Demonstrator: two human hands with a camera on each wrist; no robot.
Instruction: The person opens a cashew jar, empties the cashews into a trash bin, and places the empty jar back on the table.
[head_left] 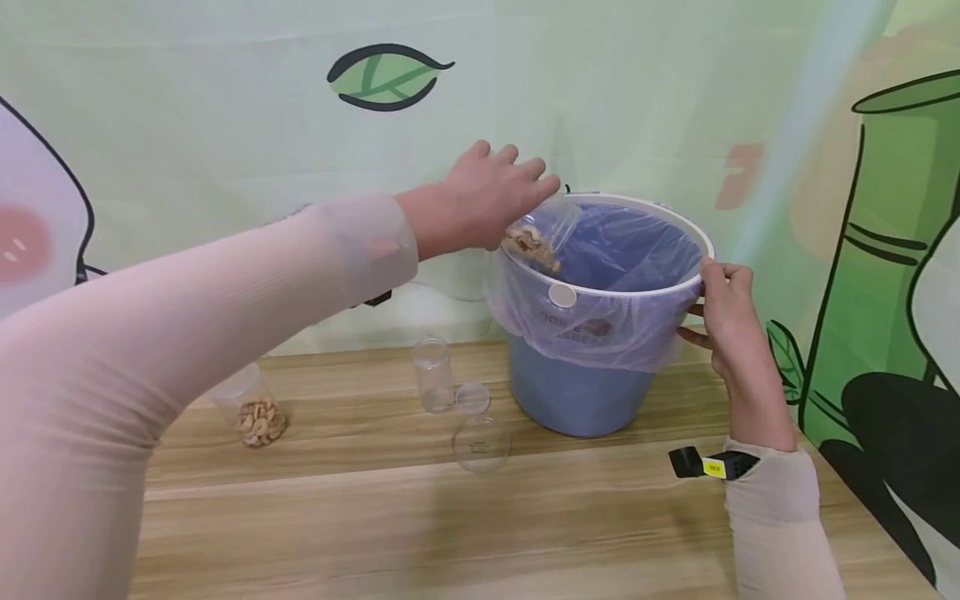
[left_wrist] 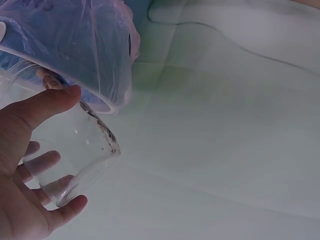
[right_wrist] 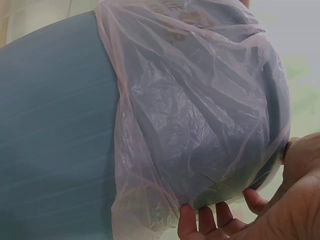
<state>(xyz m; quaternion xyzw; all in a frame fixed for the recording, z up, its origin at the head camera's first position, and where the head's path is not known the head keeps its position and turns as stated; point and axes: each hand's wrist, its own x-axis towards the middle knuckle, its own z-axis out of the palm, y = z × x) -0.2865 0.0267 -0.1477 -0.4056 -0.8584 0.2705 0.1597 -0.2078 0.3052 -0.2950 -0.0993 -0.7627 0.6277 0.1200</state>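
Note:
My left hand [head_left: 491,196] grips a clear jar [left_wrist: 75,135], thumb on one side and fingers on the other. Its mouth tips down over the left rim of a blue bin [head_left: 581,392]. Tan and brown crumbly pieces [head_left: 532,246] show near the jar's mouth, and dark bits cling along its wall in the left wrist view. My right hand [head_left: 731,321] holds the bin's right rim, thumb on top and fingers below against the outside. A thin pinkish plastic bag [right_wrist: 190,110] lines the bin and folds over its rim.
On the wooden table [head_left: 337,525], a clear jar with cashew-like nuts [head_left: 261,422] stands at left, partly behind my left arm. An upright clear jar [head_left: 432,375], a small clear lid [head_left: 473,398] and a larger round lid [head_left: 481,444] lie left of the bin. A printed cloth [head_left: 225,108] hangs behind.

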